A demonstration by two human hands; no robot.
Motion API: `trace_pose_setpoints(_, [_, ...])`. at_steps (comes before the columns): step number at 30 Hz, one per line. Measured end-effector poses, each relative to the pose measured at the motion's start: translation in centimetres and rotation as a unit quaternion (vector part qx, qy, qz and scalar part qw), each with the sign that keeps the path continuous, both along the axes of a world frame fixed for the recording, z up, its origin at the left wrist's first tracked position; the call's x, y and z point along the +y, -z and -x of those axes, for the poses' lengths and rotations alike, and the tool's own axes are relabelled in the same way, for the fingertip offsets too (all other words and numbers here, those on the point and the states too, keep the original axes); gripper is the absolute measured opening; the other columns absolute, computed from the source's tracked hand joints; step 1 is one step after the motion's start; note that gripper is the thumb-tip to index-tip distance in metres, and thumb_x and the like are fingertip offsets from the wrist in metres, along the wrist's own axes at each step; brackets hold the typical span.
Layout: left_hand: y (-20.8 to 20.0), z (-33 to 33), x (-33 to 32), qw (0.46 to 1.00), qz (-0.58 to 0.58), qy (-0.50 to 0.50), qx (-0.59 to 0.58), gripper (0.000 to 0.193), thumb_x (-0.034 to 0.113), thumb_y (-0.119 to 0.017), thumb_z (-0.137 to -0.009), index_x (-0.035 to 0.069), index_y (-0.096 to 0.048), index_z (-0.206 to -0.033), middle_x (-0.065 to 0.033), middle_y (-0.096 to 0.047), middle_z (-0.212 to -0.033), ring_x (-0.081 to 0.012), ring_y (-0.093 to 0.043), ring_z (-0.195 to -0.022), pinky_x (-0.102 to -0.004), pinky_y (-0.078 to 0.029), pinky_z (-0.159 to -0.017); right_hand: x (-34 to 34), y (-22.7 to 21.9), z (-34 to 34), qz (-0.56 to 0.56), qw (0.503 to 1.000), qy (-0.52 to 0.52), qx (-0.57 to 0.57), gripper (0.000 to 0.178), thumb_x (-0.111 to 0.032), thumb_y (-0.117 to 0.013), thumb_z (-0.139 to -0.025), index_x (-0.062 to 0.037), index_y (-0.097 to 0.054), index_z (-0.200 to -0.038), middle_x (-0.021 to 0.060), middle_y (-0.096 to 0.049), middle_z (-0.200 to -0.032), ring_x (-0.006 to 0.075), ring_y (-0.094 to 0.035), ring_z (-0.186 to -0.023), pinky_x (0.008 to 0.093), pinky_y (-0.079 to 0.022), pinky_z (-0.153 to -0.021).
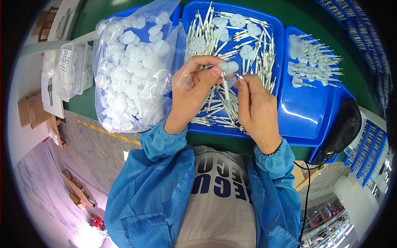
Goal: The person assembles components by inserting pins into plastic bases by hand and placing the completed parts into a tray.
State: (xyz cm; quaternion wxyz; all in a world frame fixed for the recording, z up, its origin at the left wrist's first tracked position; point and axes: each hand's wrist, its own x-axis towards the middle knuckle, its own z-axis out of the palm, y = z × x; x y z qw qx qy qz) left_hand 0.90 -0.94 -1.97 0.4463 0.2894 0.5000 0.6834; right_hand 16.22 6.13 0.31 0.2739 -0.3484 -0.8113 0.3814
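Note:
Both hands meet above the blue tray [281,78] in the middle. Between the thumb and fingers of my left hand [187,91] is a white lobed disc [230,67], with a white stick [226,89] hanging down from it. My right hand [259,110] is closed at the fingertips on the end of a thin stick, close to the disc's right side. Most of that stick is hidden. Under the hands, many thin white sticks [264,58] lie loose in the tray, and several lobed discs [237,20] rest on top of them.
A clear plastic bag [136,70] full of white discs lies at the left. The right blue tray [302,113] holds rows of discs with sticks [314,62]. A black pouch [341,132] and cable [306,206] are beyond it. Clear plastic boxes [70,72] stand far left.

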Motion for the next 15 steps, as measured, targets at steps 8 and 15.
trace_pose_setpoints(8, [0.4, 0.0, 0.0, 0.996, -0.079, 0.02, 0.042, 0.024, -0.004, -0.062, -0.093, -0.004, -0.06, -0.117, -0.0144, -0.064, -0.116, -0.0197, -0.066, -0.108, -0.0285, -0.055, -0.089, -0.4, -2.2, -0.2, 0.048, 0.997, 0.002, -0.061, 0.005, -0.006, -0.061, -0.095, -0.0024, -0.058, -0.093, 0.0162, -0.061, -0.062, 0.0332, -0.063, -0.052, 0.0394, -0.045, -0.045])
trace_pose_setpoints(15, [-0.2, -0.9, -0.1, 0.985, -0.099, 0.03, 0.139, 0.031, -0.01, -0.074, -0.081, -0.004, -0.063, -0.11, -0.0138, -0.06, -0.115, -0.021, -0.066, -0.107, -0.0302, -0.06, -0.088, 0.0, -1.4, -1.1, 0.045, 0.999, -0.027, 0.002, 0.004, -0.005, -0.06, -0.096, -0.0027, -0.058, -0.099, 0.0147, -0.06, -0.062, 0.0308, -0.063, -0.05, 0.0357, -0.044, -0.045])
